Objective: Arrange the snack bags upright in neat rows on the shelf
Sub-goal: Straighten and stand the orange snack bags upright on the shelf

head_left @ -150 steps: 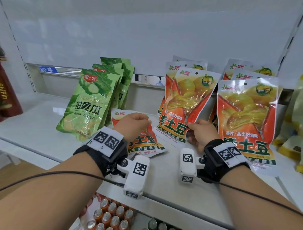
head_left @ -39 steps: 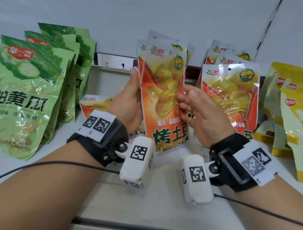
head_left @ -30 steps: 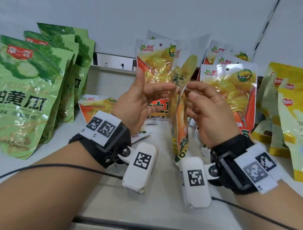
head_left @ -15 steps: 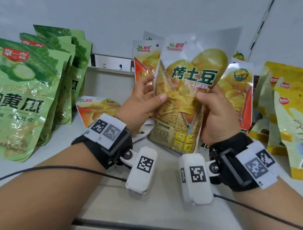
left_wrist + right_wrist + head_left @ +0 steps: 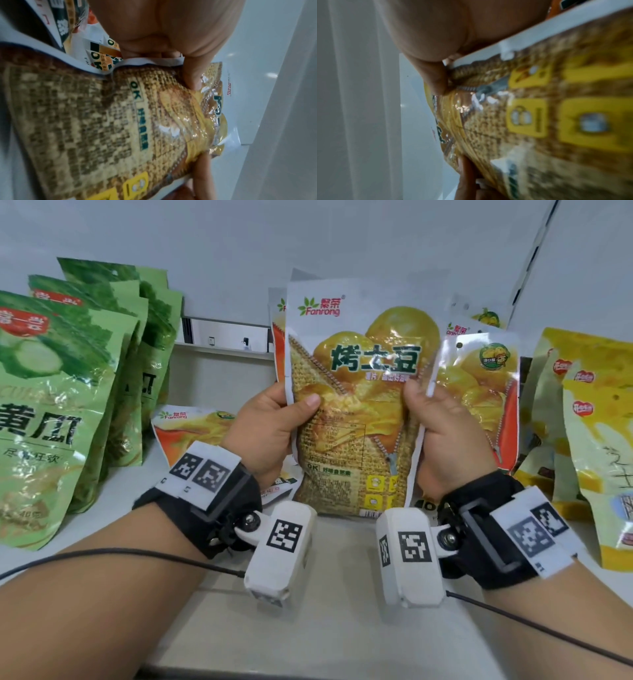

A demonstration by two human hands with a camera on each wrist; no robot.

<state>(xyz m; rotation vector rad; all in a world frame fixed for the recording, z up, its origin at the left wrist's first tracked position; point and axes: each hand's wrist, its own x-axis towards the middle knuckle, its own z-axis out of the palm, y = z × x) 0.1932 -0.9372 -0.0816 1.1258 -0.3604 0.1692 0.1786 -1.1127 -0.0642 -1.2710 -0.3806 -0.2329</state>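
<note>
From the head view, I am seeing my left hand (image 5: 270, 426) and right hand (image 5: 442, 436) gripping a potato chip bag (image 5: 356, 405) by its side edges, upright above the shelf (image 5: 325, 611), its back facing me. Green bags (image 5: 58, 405) are standing at left. The left wrist view is showing my thumb (image 5: 192, 75) pressing the bag's printed face. The right wrist view, blurred, is showing the same grip.

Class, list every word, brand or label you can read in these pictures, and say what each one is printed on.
"Fanrong": held potato bag, top left.
"烤土豆": same bag, large green title.
"OK": same bag, lower part.
"Fanrong": flat orange bag on the shelf.
"黄瓜": front green cucumber bag.
Small print, barcode and yellow bags' logos: too blurred to read.
</note>
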